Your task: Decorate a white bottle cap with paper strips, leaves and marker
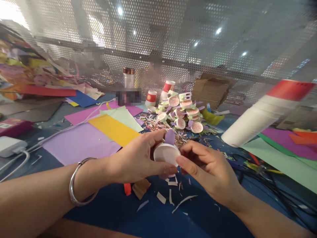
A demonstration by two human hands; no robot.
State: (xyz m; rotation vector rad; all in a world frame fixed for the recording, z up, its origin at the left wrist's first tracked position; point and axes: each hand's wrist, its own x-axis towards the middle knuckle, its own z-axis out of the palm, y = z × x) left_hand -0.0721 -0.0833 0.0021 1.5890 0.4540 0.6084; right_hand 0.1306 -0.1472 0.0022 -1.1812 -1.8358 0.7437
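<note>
Between both hands is a cut-down paper cup bottom (166, 154), white inside, with a purple paper tab (170, 137) standing up from its far rim. My left hand (146, 155) grips it from the left, thumb along the near edge and fingers behind. My right hand (208, 168) pinches its right edge between thumb and fingers. The fingertips behind the cup are partly hidden. Beyond my hands rises a pile of similar cup bottoms (180, 113) with purple and green paper pieces.
Paper scraps (170, 198) litter the blue table before me. A yellow sheet (114, 128) and a purple sheet (79, 145) lie left. A tall stack of paper cups (260, 115) leans at right, near black cables (272, 188). A white adapter (12, 146) sits far left; a perforated metal panel (173, 39) stands behind.
</note>
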